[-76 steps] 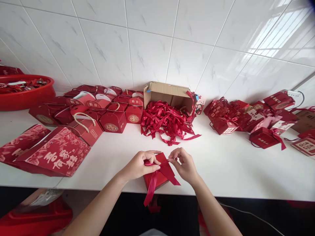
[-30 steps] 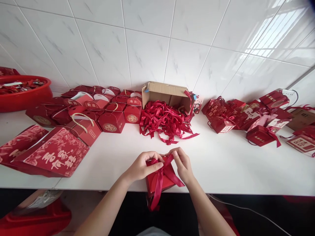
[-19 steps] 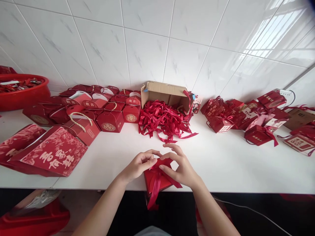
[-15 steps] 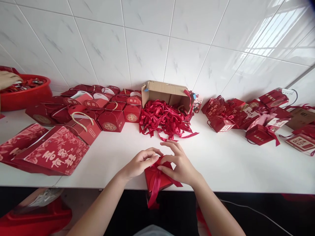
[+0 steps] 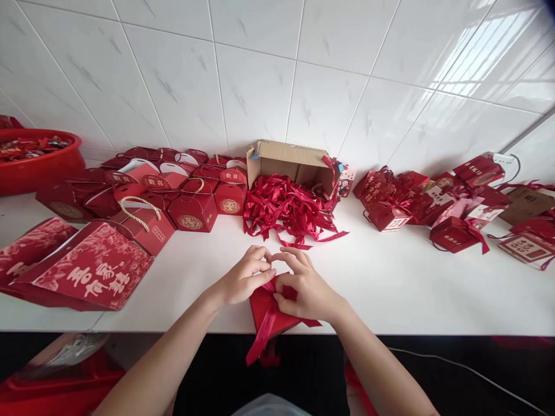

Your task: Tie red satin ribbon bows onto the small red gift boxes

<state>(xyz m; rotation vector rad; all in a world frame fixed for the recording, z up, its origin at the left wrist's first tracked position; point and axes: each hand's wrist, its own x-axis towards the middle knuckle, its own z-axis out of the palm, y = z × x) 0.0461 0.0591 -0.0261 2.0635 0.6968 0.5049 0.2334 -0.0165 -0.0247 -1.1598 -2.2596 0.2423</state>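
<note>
A small red gift box (image 5: 265, 309) sits at the near edge of the white table (image 5: 390, 283). A red ribbon (image 5: 260, 341) is wound over its top, and its loose ends hang over the table edge. My left hand (image 5: 245, 277) pinches the ribbon above the box with curled fingers. My right hand (image 5: 303, 289) is closed on the ribbon too, thumb and fingers bent, touching the left hand's fingertips. Both hands cover most of the box top.
A cardboard box (image 5: 288, 164) lies on its side by the tiled wall, spilling a pile of red ribbons (image 5: 290, 211). Open red boxes (image 5: 191, 199) and red paper bags (image 5: 93, 271) stand left, ribbon-tied boxes (image 5: 433, 208) right. A red basin (image 5: 37, 159) is far left.
My hands have drawn together over the box, from pulling the ribbon ends apart to pinching them at the middle. Another person's hand showed at the red basin for a moment and is gone.
</note>
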